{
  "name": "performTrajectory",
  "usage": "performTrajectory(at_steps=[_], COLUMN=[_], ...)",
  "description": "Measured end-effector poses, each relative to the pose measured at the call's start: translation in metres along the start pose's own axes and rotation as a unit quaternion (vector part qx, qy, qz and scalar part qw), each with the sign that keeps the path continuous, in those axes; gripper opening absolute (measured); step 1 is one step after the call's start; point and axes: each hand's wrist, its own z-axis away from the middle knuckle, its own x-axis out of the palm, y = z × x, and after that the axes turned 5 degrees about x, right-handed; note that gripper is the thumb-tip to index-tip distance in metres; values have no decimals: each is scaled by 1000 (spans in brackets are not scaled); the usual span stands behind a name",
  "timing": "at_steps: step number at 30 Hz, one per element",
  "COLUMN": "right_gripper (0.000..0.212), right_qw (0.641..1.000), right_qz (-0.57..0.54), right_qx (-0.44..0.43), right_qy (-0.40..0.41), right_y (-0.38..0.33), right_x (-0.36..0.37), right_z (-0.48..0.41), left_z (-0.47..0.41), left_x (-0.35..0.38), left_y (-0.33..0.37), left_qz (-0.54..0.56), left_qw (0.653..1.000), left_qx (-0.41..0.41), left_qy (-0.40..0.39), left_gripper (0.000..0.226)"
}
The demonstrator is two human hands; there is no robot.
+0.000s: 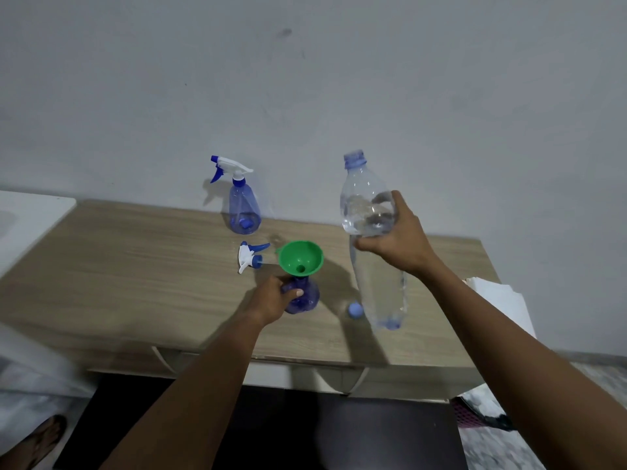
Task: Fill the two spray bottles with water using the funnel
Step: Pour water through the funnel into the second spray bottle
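A wood-grain counter [135,283] stands against a grey wall. The right hand [395,242] grips a large clear water bottle [368,212], uncapped, mouth up. The left hand [271,300] wraps around an open blue spray bottle [303,298] with a green funnel [300,257] in its neck. A second spray bottle [244,205] stands behind, trigger on. A loose trigger head [249,257] lies beside the funnel, and a blue cap [355,309] sits by the water bottle's base.

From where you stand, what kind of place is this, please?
Probably a room in a home rather than a workshop: a wood-grain cabinet top with curved handles under its front edge stands against a plain painted wall, and a foot in a sandal shows below.
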Motion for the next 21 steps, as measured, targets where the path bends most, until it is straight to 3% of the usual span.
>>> performTrajectory(at_steps=[4,10,17,21], right_gripper=[70,81,85,93], right_qw=[993,981,969,972], right_qz=[-50,-98,-111,-107], right_qx=[-12,11,48,56], right_qy=[102,167,215,203], right_y=[-7,11,24,30], right_x=[24,62,77,77], right_z=[-12,-11,-6,-5], left_z=[6,-1,5,10], left_x=[-4,-8,-14,-16], left_y=[-7,-49,-44,-36], left_qz=[7,-34,-24,-20], left_qw=[999,998,998,998], left_qx=[-25,-43,-29,-13], left_qy=[-20,-45,-60,-59], left_gripper=[32,46,48,28])
